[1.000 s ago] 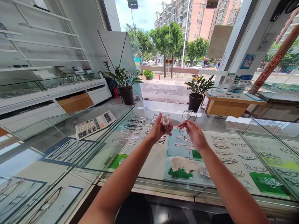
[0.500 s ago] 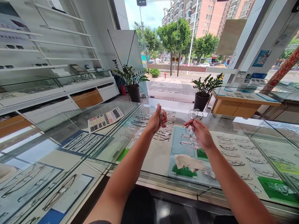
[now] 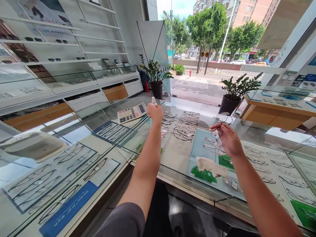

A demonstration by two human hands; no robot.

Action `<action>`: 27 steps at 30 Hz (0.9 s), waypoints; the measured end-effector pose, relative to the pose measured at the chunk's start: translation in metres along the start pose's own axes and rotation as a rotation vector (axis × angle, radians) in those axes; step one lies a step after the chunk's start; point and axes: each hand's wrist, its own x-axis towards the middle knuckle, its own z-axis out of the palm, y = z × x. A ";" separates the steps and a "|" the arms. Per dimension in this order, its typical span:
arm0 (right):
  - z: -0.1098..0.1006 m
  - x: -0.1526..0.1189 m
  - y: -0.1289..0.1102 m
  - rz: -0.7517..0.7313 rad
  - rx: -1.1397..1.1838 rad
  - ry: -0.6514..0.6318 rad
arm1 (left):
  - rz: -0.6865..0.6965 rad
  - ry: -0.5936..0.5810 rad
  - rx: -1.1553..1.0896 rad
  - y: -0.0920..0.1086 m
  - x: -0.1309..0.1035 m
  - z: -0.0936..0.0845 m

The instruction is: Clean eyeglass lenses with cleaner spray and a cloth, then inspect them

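Note:
My left hand (image 3: 156, 113) is closed round a small spray bottle (image 3: 153, 100); just its whitish top shows above the fist. It is held over the glass counter (image 3: 170, 159), close to a calculator (image 3: 132, 112). In my right hand (image 3: 230, 140) is a pair of round, thin dark-rimmed eyeglasses (image 3: 224, 118), pinched near the middle and tilted so one lens is above the other. Below that hand, a cream cloth (image 3: 212, 167) lies crumpled on the counter. Rows of spectacle frames (image 3: 186, 126) show under the glass between my hands.
At the left, a white tray-like object (image 3: 34, 146) rests on the counter near more displayed glasses. Potted plants (image 3: 156, 89) stand beyond the counter, by the glass door (image 3: 203, 62). Wall shelves (image 3: 103, 46) hold sunglasses. Another display case (image 3: 278, 105) stands at the right.
My left hand has moved left with the bottle, from above the spectacle rows to beside the calculator. My right hand still holds the eyeglasses. The view has turned left.

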 end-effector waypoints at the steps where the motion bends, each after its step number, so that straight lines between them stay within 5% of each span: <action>1: -0.001 0.000 0.001 0.000 0.005 0.001 | -0.013 0.022 0.023 -0.003 0.002 -0.002; 7: -0.004 -0.001 0.003 0.018 0.008 -0.023 | -0.006 -0.057 0.110 -0.016 0.010 -0.012; 18: -0.003 -0.003 0.001 0.014 0.019 -0.021 | -0.197 -0.089 0.207 -0.029 0.016 -0.009; 27: 0.000 -0.004 -0.003 0.011 0.041 -0.034 | -0.272 -0.079 0.220 -0.025 0.013 -0.010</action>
